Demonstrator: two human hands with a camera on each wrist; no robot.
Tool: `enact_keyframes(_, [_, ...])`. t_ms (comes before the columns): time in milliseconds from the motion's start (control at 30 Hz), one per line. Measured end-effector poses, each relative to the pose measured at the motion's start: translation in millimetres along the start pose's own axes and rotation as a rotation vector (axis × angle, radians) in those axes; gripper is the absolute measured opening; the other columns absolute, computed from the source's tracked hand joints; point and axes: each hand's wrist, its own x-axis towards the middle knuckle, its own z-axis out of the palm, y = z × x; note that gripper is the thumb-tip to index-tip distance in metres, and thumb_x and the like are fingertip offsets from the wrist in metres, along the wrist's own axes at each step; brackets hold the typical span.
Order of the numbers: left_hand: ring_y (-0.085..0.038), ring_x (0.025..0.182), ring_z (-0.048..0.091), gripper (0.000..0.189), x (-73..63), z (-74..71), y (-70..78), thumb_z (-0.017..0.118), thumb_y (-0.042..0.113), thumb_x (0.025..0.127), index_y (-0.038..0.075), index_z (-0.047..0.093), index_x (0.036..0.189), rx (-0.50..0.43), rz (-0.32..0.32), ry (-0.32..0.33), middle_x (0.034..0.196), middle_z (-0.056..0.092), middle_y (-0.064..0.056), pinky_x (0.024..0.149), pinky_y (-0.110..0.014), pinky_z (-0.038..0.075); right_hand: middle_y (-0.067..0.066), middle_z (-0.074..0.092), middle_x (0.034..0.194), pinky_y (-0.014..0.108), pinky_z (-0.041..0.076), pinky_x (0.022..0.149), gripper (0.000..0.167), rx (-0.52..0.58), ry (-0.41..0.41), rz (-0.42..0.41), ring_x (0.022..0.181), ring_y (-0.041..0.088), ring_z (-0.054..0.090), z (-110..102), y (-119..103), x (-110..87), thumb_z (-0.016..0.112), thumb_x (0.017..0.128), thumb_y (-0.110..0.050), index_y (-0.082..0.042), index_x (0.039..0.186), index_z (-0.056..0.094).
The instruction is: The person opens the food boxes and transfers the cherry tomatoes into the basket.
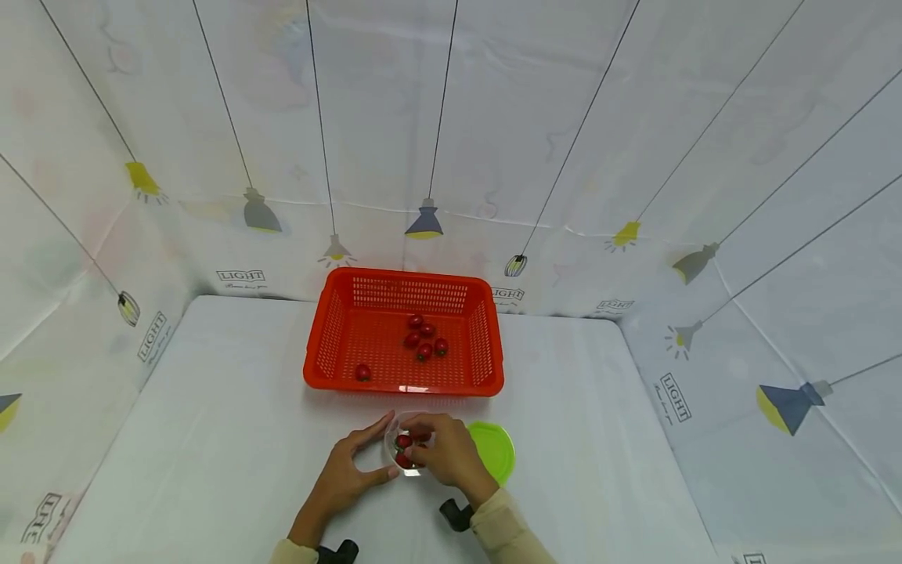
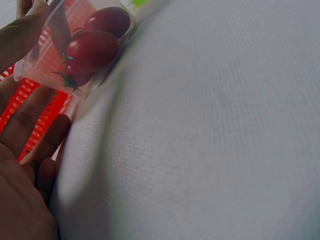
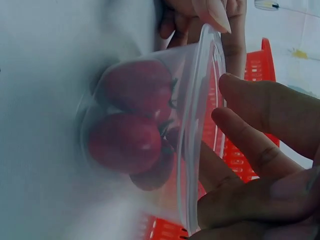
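A clear plastic tub stands on the table, with several small red tomatoes with green stems inside. My left hand holds the tub from the left, thumb at the near side and index finger at the far side. In the left wrist view its other fingers spread beside the tub. My right hand reaches over the tub from the right. Its fingers dip through the mouth, fairly straight, and no tomato shows between the thumb and nearest fingertip. The deeper fingertips are partly hidden behind the rim.
Behind the tub sits a red perforated basket with several more tomatoes in it. A round bright green lid lies right of the tub, near my right wrist. Patterned white sheeting rises behind and beside the white table.
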Motion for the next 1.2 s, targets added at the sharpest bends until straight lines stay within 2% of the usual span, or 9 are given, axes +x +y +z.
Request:
enact_keyframes(133, [-0.021,0.142,0.056,0.084,-0.1,0.0,-2.0,0.092,0.041,0.083,0.035,0.053,0.157,0.007,0.009,0.005,0.15,0.062,0.017,0.118,-0.058,0.039,0.005,0.083,0.109,0.036,0.057,0.085,0.032,-0.013,-0.034,-0.022,0.104,0.026,0.076,3.6,-1.8,1.9,0.084,0.089,-0.012,-0.013,0.12,0.081])
enact_keyframes(367, [-0.024,0.142,0.056,0.085,0.0,-0.2,-1.8,0.091,0.044,0.083,0.032,0.053,0.158,0.016,0.018,-0.001,0.151,0.062,0.015,0.118,-0.062,0.039,0.0,0.083,0.098,0.031,0.051,0.079,0.024,0.013,-0.069,-0.001,0.099,0.021,0.074,3.6,-1.0,2.1,0.085,0.089,-0.011,-0.016,0.112,0.083])
enact_keyframes(600, [-0.019,0.143,0.053,0.085,0.6,-0.5,-2.8,0.093,0.044,0.081,0.036,0.054,0.157,-0.001,-0.01,-0.005,0.15,0.062,0.02,0.12,-0.06,0.037,0.0,0.083,0.099,0.026,0.05,0.077,0.02,-0.004,-0.079,-0.008,0.098,0.019,0.074,3.0,0.3,2.6,0.087,0.087,-0.013,-0.017,0.107,0.084])
enact_keyframes(700, [-0.019,0.143,0.052,0.086,0.5,0.6,-2.4,0.093,0.043,0.08,0.037,0.054,0.156,-0.018,-0.02,-0.006,0.15,0.062,0.021,0.12,-0.06,0.036,0.0,0.083,0.1,0.028,0.05,0.075,0.021,-0.041,-0.05,0.004,0.096,0.021,0.073,2.8,-0.6,0.5,0.086,0.088,-0.012,-0.017,0.108,0.084])
enact_keyframes(967, [-0.021,0.144,0.053,0.084,0.4,1.0,-0.9,0.093,0.04,0.081,0.038,0.055,0.156,-0.009,-0.023,0.007,0.148,0.064,0.017,0.119,-0.063,0.038,-0.001,0.082,0.107,0.033,0.053,0.073,0.029,-0.186,0.087,0.04,0.092,0.016,0.069,3.4,-5.9,-3.0,0.083,0.089,-0.011,-0.018,0.118,0.082])
enact_keyframes(1200, [-0.021,0.144,0.054,0.083,0.6,1.4,0.6,0.093,0.04,0.082,0.037,0.055,0.156,-0.005,-0.027,0.007,0.148,0.064,0.018,0.119,-0.064,0.038,0.0,0.08,0.103,0.039,0.053,0.072,0.028,-0.278,0.152,0.087,0.087,0.018,0.064,3.9,-9.1,-3.7,0.088,0.087,-0.016,-0.02,0.114,0.083])
